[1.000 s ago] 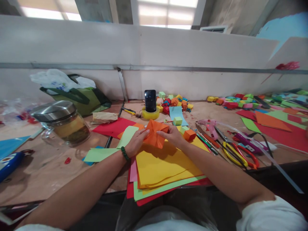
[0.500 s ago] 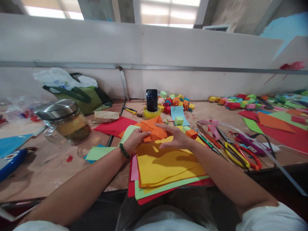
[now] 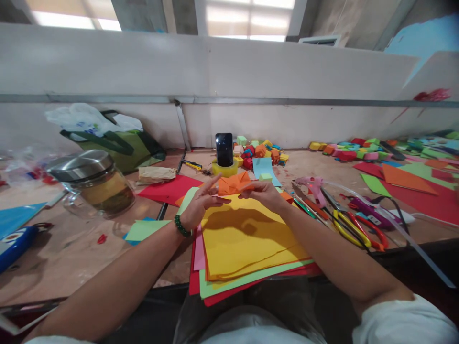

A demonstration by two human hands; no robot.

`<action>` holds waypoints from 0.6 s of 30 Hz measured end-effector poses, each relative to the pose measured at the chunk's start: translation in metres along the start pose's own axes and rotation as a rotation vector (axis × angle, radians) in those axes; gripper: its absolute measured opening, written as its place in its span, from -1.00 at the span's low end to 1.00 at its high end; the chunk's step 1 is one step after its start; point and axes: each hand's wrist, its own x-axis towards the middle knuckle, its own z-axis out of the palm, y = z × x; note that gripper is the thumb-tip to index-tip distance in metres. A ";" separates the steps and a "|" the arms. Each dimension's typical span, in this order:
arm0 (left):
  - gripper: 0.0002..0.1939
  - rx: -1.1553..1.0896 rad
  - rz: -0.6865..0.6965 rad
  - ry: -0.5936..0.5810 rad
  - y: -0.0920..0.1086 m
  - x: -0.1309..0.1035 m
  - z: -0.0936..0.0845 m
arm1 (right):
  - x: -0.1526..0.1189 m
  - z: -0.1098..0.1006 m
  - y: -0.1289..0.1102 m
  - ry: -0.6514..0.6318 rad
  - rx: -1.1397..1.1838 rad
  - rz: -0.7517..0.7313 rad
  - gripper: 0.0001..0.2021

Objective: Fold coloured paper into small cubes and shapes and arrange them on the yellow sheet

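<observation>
A folded piece of orange paper point(image 3: 234, 183) is held up just beyond a stack of coloured sheets, its creased flaps facing up. My right hand point(image 3: 266, 195) pinches its right edge between thumb and fingers. At the paper's left edge is my left hand point(image 3: 201, 204), wearing a green bead bracelet; its fingers are spread apart, and whether they touch the paper is hard to make out. Below both hands lies the stack, with yellow paper point(image 3: 251, 243) on top and green, pink and red sheets showing at its edges.
A phone point(image 3: 224, 149) stands in a yellow tape roll point(image 3: 224, 168), beside small paper cubes point(image 3: 263, 152). Scissors point(image 3: 349, 224), pliers and a pink glue gun point(image 3: 315, 188) lie right. A glass tea jug point(image 3: 103, 191) and green bag point(image 3: 125, 150) stand left.
My left hand has loosened its pinch and spread its fingers. My right hand has shifted from over the orange paper to grip its right edge. The paper now looks tilted flatter.
</observation>
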 end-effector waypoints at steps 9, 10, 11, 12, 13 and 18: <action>-0.66 0.123 0.003 0.137 -0.015 0.002 0.013 | -0.002 0.016 -0.002 0.060 0.038 0.047 -0.63; -0.62 0.088 0.008 0.158 -0.014 0.002 0.014 | -0.003 0.018 -0.001 0.086 0.050 0.053 -0.58; -0.55 0.052 0.020 0.176 -0.013 0.002 0.016 | -0.003 0.020 0.000 0.110 0.061 0.058 -0.51; -0.44 0.020 0.037 0.199 -0.012 0.002 0.017 | -0.003 0.022 0.002 0.131 0.070 0.061 -0.41; -0.33 -0.006 0.052 0.220 -0.011 0.002 0.018 | -0.003 0.023 0.003 0.150 0.073 0.060 -0.32; -0.24 -0.036 -0.052 0.210 -0.006 0.000 0.019 | -0.004 0.028 0.005 0.185 0.040 0.046 -0.11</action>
